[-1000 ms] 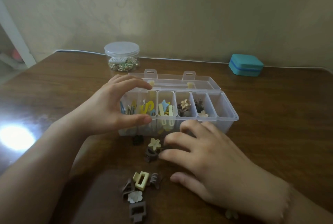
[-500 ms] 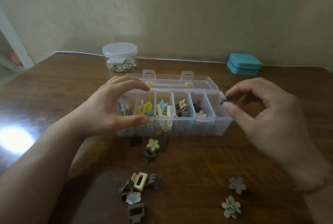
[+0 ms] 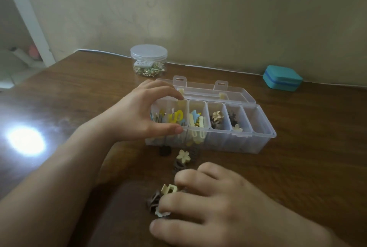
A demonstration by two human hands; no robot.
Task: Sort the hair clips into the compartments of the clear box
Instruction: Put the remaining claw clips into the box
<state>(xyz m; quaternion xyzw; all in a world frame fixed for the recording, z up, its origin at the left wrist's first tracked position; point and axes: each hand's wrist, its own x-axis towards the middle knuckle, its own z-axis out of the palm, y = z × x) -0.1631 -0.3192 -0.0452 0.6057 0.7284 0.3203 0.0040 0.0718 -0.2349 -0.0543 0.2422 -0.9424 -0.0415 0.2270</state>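
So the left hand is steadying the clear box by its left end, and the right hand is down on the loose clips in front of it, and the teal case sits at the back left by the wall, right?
Not quite: the head view shows the teal case at the back right by the wall. The rest holds: the left hand steadies the clear box at its left end, and the right hand is on the loose clips.

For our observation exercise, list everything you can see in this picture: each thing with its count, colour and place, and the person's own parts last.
clear box: one, clear, lid open, mid-table; clips in all compartments seen except the rightmost, which looks empty
loose hair clips: several, cream and brown, on the table before the box, among them a cream flower clip and a cream square clip
round jar: one, clear, lidded, small items inside, behind the box
small case: one, teal, shut, by the wall at the right
table: one, brown wood
left hand: grips the box's left end
right hand: fingers over the near clips; whether it holds one, cannot tell
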